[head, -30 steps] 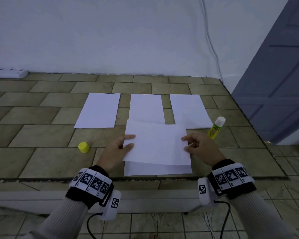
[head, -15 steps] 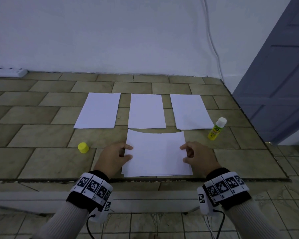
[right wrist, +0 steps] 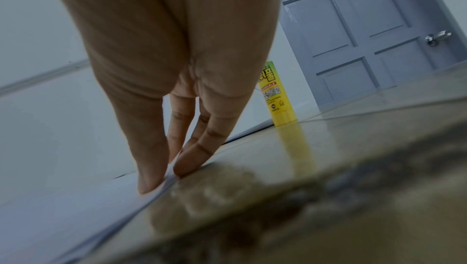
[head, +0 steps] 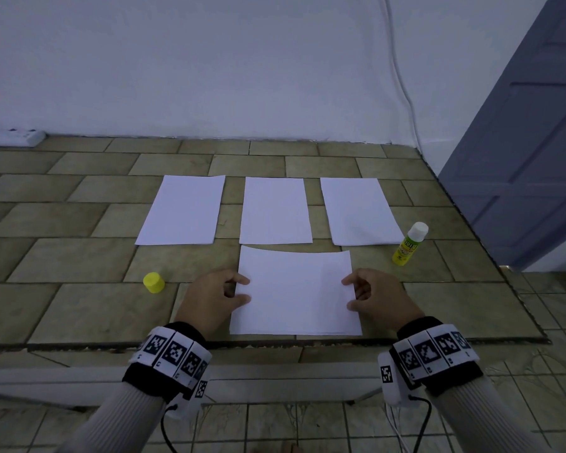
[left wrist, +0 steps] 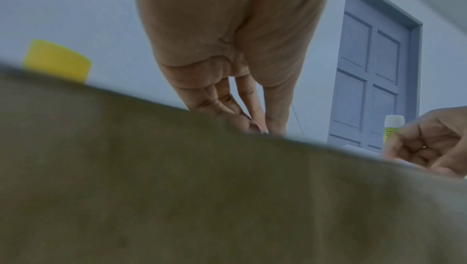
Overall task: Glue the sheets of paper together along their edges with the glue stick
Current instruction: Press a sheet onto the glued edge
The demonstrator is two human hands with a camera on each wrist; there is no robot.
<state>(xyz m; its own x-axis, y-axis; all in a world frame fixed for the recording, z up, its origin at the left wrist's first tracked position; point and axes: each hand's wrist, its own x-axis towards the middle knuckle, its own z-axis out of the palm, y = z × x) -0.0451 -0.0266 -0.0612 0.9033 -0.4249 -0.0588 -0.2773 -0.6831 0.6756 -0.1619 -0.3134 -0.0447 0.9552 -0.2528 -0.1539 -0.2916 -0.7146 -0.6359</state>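
1. Far left, a white power strip (head: 12, 136) lay against the wall at the back of the tiled tabletop (head: 62, 256).
2. Next up, the yellow cap (head: 153, 282) stood alone on the tiles, just left of the left hand (head: 214, 297) and apart from it.
3. Three single sheets sat in a row toward the wall: the left sheet (head: 182, 210), the middle sheet (head: 275, 210) and the right sheet (head: 360, 210), tile showing between them.
4. The left hand gripped the left edge of the near stack of paper (head: 294, 292), thumb on top, fingers (left wrist: 252, 108) curled down to the edge.
5. That stack lay flat at the front of the tabletop, directly in front of the middle sheet, its far edge lifting slightly in a curve; layered edges showed along its near side.
6. The right hand (head: 378, 297) mirrored it on the stack's right edge, thumb over the paper, fingers (right wrist: 192, 160) tucked narrow at the edge.
7. Over on the right, the glue stick (head: 409, 244) stood uncapped, white tip up and leaning a touch, just beside the right sheet's near corner.
8. Beyond the tabletop's right edge, a grey-blue panelled door (head: 530, 142).
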